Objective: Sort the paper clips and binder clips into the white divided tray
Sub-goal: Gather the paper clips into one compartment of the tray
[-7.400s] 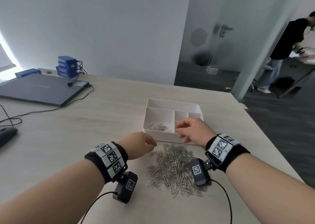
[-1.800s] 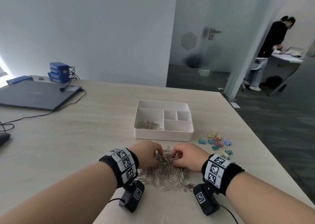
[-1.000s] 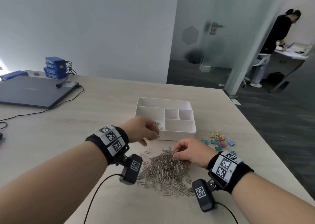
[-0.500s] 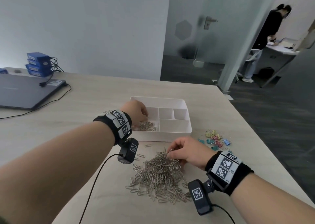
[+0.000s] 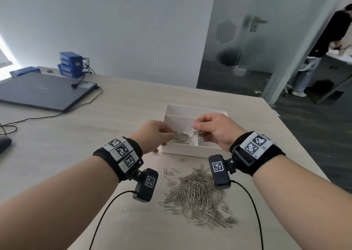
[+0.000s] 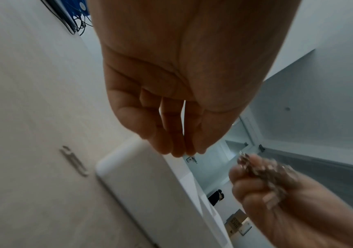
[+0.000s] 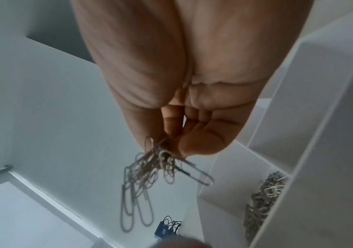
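Note:
The white divided tray (image 5: 194, 109) stands mid-table, with silver paper clips (image 5: 181, 138) lying in its large left compartment. My right hand (image 5: 198, 125) hovers over that compartment and pinches a dangling bunch of paper clips (image 7: 150, 176) between thumb and fingers. My left hand (image 5: 167, 135) is at the tray's front left corner, fingers relaxed and holding nothing (image 6: 179, 151). A big pile of loose paper clips (image 5: 198, 194) lies on the table in front of the tray, between my wrists. The binder clips are hidden behind my right arm.
A closed laptop (image 5: 43, 91) with a cable lies at the far left, with blue boxes (image 5: 70, 64) behind it and a mouse (image 5: 3, 143) at the left edge. The table's right edge runs close to my right arm. A person (image 5: 335, 31) stands beyond the glass door.
My right hand has lifted a bunch of clips from the pile to above the tray. My left hand has drawn back from the left compartment to the tray's front corner.

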The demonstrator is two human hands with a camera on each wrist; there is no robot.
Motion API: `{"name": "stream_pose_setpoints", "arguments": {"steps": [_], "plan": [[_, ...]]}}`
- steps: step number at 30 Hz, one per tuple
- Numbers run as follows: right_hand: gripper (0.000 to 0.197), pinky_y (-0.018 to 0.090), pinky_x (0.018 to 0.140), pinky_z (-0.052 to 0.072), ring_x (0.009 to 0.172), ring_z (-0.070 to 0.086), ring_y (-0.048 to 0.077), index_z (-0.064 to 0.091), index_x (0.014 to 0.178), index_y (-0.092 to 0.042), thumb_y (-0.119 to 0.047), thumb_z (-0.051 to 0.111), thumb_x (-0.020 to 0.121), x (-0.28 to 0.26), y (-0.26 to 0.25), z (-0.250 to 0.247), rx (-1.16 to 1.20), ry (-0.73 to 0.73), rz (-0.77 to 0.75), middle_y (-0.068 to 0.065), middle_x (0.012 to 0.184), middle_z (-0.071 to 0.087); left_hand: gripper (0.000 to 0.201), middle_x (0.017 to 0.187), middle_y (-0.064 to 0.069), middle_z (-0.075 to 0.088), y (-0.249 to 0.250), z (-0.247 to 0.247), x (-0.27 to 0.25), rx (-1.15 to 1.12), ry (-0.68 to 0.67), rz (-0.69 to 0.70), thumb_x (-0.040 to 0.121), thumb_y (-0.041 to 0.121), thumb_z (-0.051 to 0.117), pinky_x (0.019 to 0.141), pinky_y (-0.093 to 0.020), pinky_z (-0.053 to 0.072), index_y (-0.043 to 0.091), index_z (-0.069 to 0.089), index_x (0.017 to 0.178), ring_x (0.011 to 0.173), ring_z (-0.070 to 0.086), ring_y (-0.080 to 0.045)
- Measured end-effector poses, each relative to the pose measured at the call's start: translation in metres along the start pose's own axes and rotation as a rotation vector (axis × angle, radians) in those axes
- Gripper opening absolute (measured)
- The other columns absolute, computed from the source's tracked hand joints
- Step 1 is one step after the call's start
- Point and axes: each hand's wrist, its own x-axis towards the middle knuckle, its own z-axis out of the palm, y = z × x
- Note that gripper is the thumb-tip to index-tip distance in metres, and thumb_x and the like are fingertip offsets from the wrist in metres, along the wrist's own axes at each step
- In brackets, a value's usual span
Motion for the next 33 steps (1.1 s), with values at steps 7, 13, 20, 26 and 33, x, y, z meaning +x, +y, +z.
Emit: {"name": "stream_pose_setpoints", "arguments": {"steps": [7,13,20,26,33], "plan": [[0.009,0.025,0.053,0.054,0.056,0.058,0.014,0.068,0.083,-0.009,-0.006,0.077,0.083,0.047,0.000,0.031,-0.274,0.195,-0.029,0.005,0.068,0.065,0.010,0.085,0.006,0.070,-0.026,0.008,-0.021,0.165,-0.055,-0.035,0.090,0.028,0.065,0.059,-0.023,0.049,0.024,0.074,0.091,0.065,0.062,-0.011],[0.009,0.040,0.068,0.062,0.060,0.066,0.020,0.068,0.078,-0.015,-0.015,0.076,0.082,0.058,0.015,0.043,-0.551,0.219,-0.002,0.007,0.072,0.071,0.033,0.130,0.000,0.057,-0.042,0.008,-0.022,0.436,-0.033,-0.017,0.094,0.033,0.058,0.103,-0.034,0.043,0.027,0.068,0.125,0.119,0.056,-0.021],[0.009,0.039,0.071,0.062,0.072,0.068,0.021,0.069,0.098,-0.011,-0.017,0.069,0.090,0.021,0.018,0.023,-0.396,0.136,-0.032,0.014,0.086,0.071,0.037,0.136,-0.006,0.050,-0.046,0.017,-0.025,0.563,-0.221,-0.033,0.094,0.029,0.050,0.110,-0.041,0.039,0.020,0.066,0.125,0.126,0.049,-0.030],[0.023,0.038,0.083,0.061,0.086,0.069,0.012,0.070,0.113,-0.025,-0.023,0.052,0.099,-0.031,0.032,0.025,-0.862,-0.193,-0.068,-0.003,0.107,0.072,0.030,0.122,-0.005,0.054,-0.037,0.030,-0.033,0.566,-0.265,0.042,0.091,0.017,0.048,0.105,-0.035,0.042,0.016,0.072,0.109,0.115,0.055,-0.026],[0.063,0.033,0.122,0.025,0.146,0.033,0.016,0.036,0.154,-0.028,-0.010,0.043,0.093,-0.048,0.050,0.032,-1.168,-0.429,0.004,-0.002,0.161,0.035,0.034,0.122,-0.006,0.058,-0.017,0.046,-0.052,0.552,-0.338,0.095,0.092,0.012,0.049,0.104,-0.038,0.043,0.018,0.070,0.117,0.116,0.055,-0.026]]}}
